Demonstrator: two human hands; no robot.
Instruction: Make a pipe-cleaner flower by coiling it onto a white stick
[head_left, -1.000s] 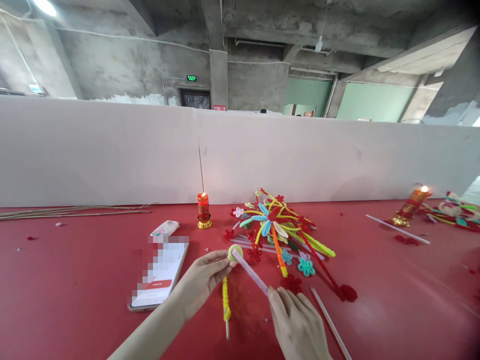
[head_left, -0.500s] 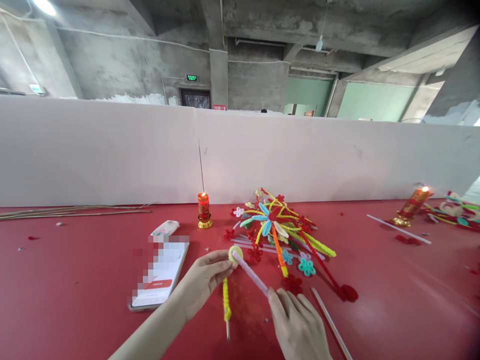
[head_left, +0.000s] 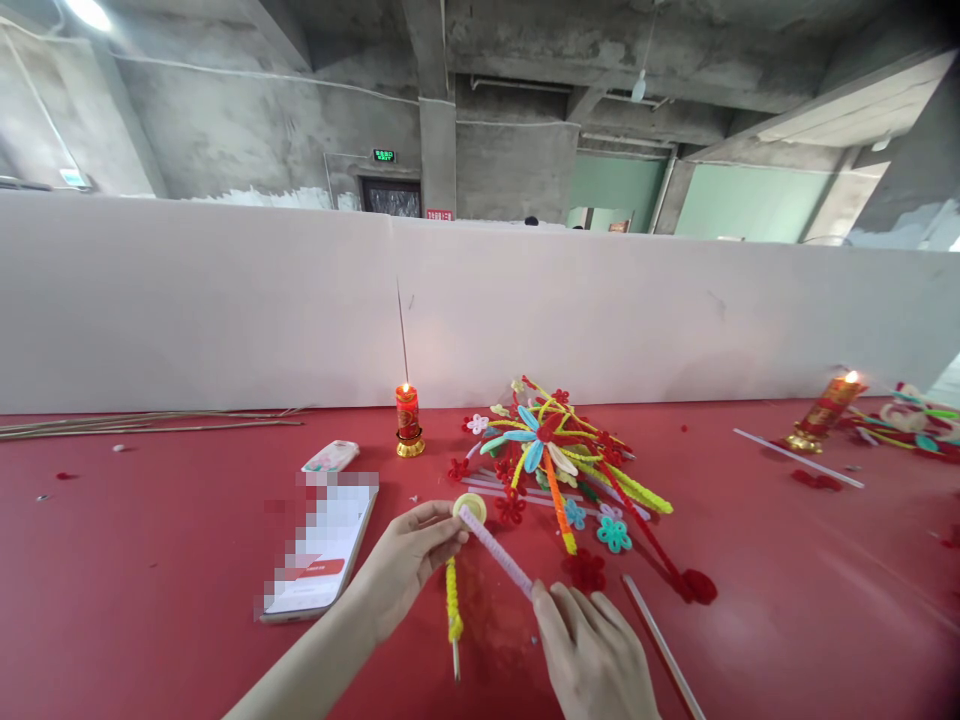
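Note:
My left hand [head_left: 427,545] pinches a pale yellow round disc [head_left: 478,508] at its left rim. My right hand [head_left: 592,640] is closed on the lower end of a lilac fuzzy stem [head_left: 499,556]. The stem's upper end lies over the disc, close to my left fingertips. Below my left hand runs a yellow fuzzy-wrapped stick [head_left: 453,610] with a bare pale tip; whether it joins the disc is hidden. Just beyond my hands lies a pile of pipe-cleaner flowers [head_left: 547,432] in red, yellow, blue and orange.
A lit red candle [head_left: 407,415] stands behind my left hand, another candle [head_left: 829,405] at the far right. The phone [head_left: 311,560] lies left, near a small white packet [head_left: 331,456]. A clear strip [head_left: 660,640] is beside my right hand. A white partition [head_left: 225,310] bounds the red table.
My right hand and the lilac stem have shifted slightly left. The stem's upper end now sits nearer the disc's left side, and the disc is tilted a little differently.

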